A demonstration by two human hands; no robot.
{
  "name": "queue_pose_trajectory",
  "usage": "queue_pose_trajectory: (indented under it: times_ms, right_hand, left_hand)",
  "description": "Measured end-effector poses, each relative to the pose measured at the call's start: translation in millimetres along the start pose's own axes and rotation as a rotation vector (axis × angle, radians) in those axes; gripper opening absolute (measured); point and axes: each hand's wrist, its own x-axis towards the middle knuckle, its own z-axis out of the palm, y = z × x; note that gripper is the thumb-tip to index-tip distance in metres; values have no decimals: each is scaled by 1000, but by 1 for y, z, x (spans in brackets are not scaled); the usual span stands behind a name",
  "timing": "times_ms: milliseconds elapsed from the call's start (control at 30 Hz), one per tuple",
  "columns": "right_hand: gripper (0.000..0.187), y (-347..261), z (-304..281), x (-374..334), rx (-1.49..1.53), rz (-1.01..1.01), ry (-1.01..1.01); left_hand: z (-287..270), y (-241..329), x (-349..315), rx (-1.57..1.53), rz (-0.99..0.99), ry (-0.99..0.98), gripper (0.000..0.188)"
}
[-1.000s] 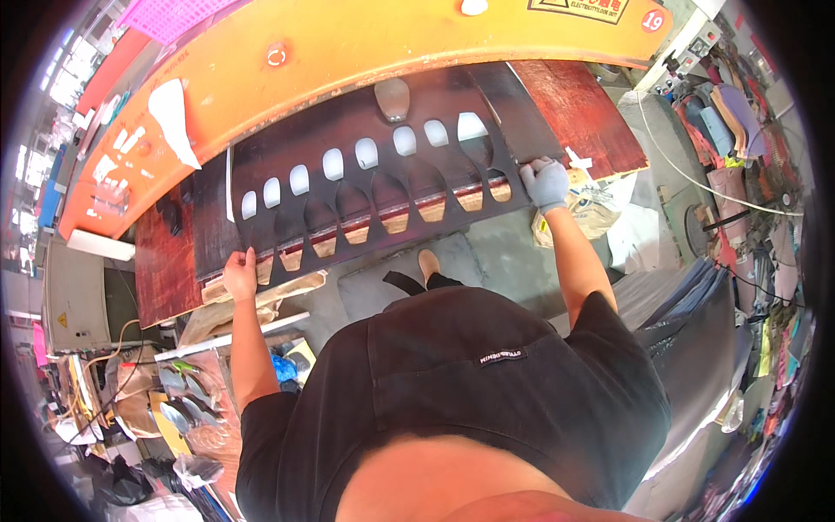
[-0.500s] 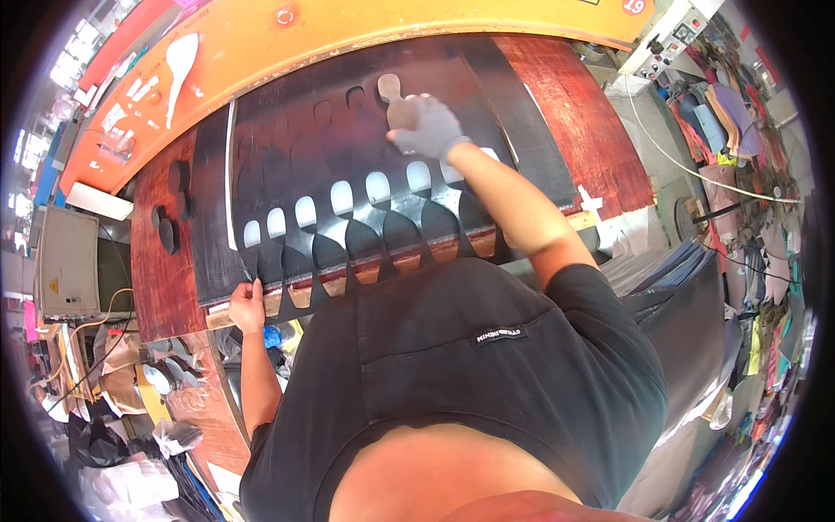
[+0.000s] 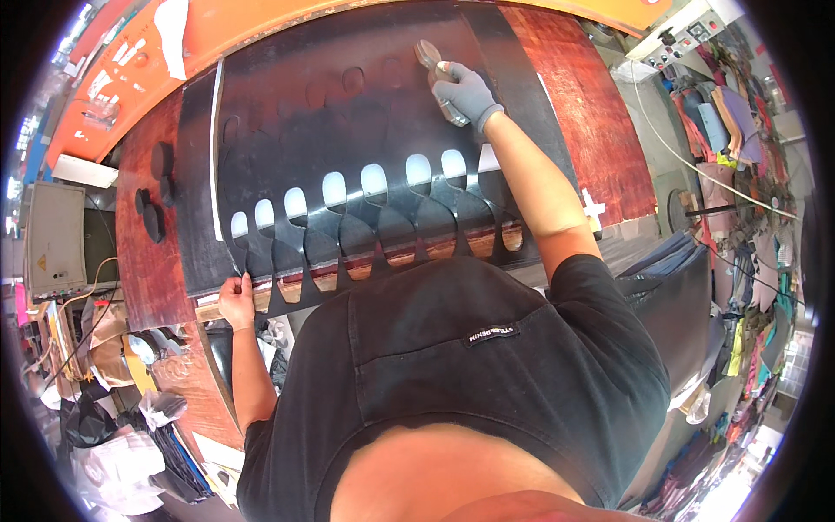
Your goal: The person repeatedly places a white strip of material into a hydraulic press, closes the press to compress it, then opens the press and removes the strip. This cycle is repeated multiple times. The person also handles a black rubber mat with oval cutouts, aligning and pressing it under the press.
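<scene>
A dull metal, sole-shaped cutting die [image 3: 426,54] is gripped by my right hand [image 3: 470,94], which wears a grey glove. The die looks tipped on its side over the far right part of the black board [image 3: 330,87]. Nearer to me lies a black sheet [image 3: 361,228] with a row of rounded cut-outs, several showing white. Its near edge hangs in pointed strips over the table front. At the sheet's left end, the bare thumb and fingers of my left hand [image 3: 236,300] pinch its corner.
Several dark, rounded pieces [image 3: 163,159] sit on the reddish tabletop [image 3: 139,283] at left. An orange machine beam [image 3: 287,19] spans the far side. A control box [image 3: 687,39] stands at the far right. Dark sheets [image 3: 661,270] are stacked by my right side.
My right hand has moved right and away from me with the die, which has turned from lying flat to tipped. My left hand keeps its pinch. The whole view has shifted slightly.
</scene>
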Motion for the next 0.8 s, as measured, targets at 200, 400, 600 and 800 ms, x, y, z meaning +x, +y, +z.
queue_pose_trajectory:
  times_ms: [200, 400, 600, 800]
  right_hand:
    - [56, 6, 15, -16, -651, -153, 52]
    - [57, 28, -1, -4, -309, -128, 205]
    - [54, 74, -51, -79, -393, -114, 372]
    - [54, 81, -42, -144, -663, -199, 304]
  left_hand:
    - [1, -5, 2, 9, 11, -20, 30]
    - [1, -2, 6, 0, 49, -18, 29]
    - [0, -6, 12, 18, 105, 20, 29]
    - [4, -7, 16, 7, 110, 1, 30]
